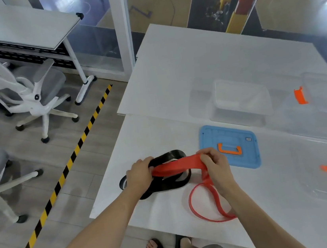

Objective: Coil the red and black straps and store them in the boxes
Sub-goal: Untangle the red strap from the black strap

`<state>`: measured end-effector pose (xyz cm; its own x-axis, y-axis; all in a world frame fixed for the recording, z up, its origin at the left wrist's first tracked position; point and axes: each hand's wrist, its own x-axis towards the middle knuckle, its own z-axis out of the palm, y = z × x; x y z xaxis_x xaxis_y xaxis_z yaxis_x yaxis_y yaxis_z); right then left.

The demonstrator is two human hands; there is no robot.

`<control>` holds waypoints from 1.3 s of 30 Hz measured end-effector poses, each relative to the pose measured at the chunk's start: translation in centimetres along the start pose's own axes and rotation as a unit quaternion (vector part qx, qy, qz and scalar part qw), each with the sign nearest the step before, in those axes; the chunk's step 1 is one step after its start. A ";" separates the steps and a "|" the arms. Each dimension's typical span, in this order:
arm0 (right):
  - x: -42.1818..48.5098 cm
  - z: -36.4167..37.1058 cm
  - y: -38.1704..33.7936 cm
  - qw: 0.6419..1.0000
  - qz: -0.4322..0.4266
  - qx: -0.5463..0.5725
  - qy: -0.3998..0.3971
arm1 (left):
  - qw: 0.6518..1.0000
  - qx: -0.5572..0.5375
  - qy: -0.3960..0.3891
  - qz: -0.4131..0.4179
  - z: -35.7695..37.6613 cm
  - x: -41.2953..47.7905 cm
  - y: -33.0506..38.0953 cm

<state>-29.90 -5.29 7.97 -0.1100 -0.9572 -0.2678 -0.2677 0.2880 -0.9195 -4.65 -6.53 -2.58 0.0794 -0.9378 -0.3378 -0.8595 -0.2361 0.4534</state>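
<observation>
We stand at a white table (203, 72), our left hand (139, 174) and right hand (215, 163) each pinching the red strap (176, 167) taut above the black strap (172, 185). A blue lid (208, 138) and clear boxes (240, 101) lie beyond. Left of the table, hazard tape (66, 170) crosses the grey floor near a white chair (29, 89).

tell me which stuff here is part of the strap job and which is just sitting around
Part of the job: red strap, held by left hand and right hand; black strap; clear boxes; blue lid.

Just around: office chair, folding table, floor tape.
</observation>
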 end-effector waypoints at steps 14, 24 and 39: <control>-2.3 -5.7 1.4 0.974 -0.101 -0.198 0.039 | 0.999 -0.026 0.018 -0.020 0.9 -2.4 -2.0; -4.5 -9.6 11.3 0.868 -0.062 -0.492 -0.031 | 0.999 -0.033 -0.023 0.012 3.7 -4.6 1.2; -3.6 -12.6 15.5 0.835 -0.093 -0.507 -0.191 | 0.997 0.053 -0.008 -0.054 6.4 -6.6 3.3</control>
<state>-45.69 3.00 -1.75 0.2848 -0.8718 -0.3985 -0.9409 -0.1749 -0.2900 -11.20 0.49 -4.14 0.1661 -0.9042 -0.3934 -0.8948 -0.3058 0.3252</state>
